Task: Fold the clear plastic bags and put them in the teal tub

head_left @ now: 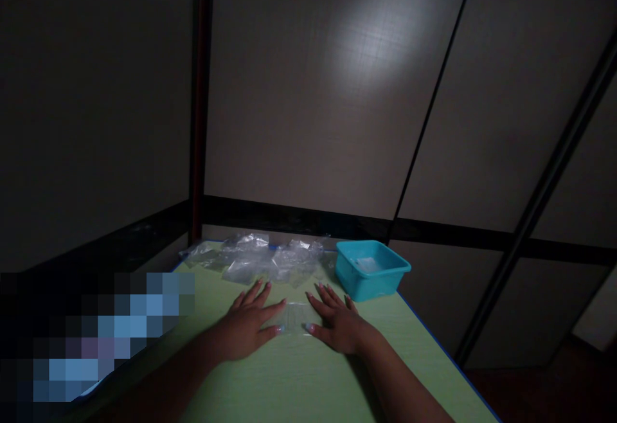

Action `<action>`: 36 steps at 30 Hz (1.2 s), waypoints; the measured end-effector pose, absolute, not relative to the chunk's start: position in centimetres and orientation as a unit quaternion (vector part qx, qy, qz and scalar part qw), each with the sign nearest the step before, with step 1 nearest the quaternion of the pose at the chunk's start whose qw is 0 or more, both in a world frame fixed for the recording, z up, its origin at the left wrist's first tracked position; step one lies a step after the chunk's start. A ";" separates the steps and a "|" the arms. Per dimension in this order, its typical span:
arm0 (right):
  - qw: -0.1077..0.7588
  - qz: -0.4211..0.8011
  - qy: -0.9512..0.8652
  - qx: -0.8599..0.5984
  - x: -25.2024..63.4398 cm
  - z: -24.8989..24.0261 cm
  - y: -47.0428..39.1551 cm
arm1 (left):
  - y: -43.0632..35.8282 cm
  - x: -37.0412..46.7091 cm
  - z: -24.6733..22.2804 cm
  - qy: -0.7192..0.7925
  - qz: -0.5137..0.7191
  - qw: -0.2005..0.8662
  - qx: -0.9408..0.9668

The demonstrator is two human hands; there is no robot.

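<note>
A small clear plastic bag lies flat on the light green table, between my two hands. My left hand rests palm down with fingers spread, its thumb and index finger at the bag's left edge. On the opposite side, my right hand is also flat and spread, with its thumb and index finger at the right edge. Neither hand is closed around anything. Beyond them, several clear plastic bags lie in a loose, crumpled spread.
A turquoise plastic basket stands at the table's right side, with something pale inside that I cannot make out. Dark panelled walls rise behind the table. The lower left is blurred out by pixel blocks.
</note>
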State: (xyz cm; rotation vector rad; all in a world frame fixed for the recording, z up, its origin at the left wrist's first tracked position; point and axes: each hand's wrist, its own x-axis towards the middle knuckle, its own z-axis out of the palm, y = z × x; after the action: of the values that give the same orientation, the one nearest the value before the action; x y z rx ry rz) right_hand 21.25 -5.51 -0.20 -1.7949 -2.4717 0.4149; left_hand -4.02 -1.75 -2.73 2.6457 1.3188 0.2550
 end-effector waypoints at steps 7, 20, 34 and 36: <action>0.030 0.135 -0.803 -0.579 21.2 -0.2 -5.5 | -1.4 -4.1 -3.1 0.440 0.087 0.085 0.890; 0.029 0.140 -0.802 -0.580 21.3 -0.1 -5.5 | -1.8 -4.0 -2.9 0.474 0.070 0.085 0.874; 0.096 0.064 -0.824 -0.555 19.8 -0.8 -5.2 | -3.9 -2.0 -1.9 0.338 0.101 0.119 0.928; 0.085 0.067 -0.834 -0.541 19.4 -0.9 -5.3 | -4.0 -2.0 -2.1 0.334 0.086 0.132 0.930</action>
State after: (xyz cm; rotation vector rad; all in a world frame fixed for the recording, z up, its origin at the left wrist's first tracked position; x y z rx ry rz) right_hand 19.40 -5.27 -0.91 -1.6145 -2.4863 0.1994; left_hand -1.98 -4.00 -2.09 2.6982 0.9686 0.2488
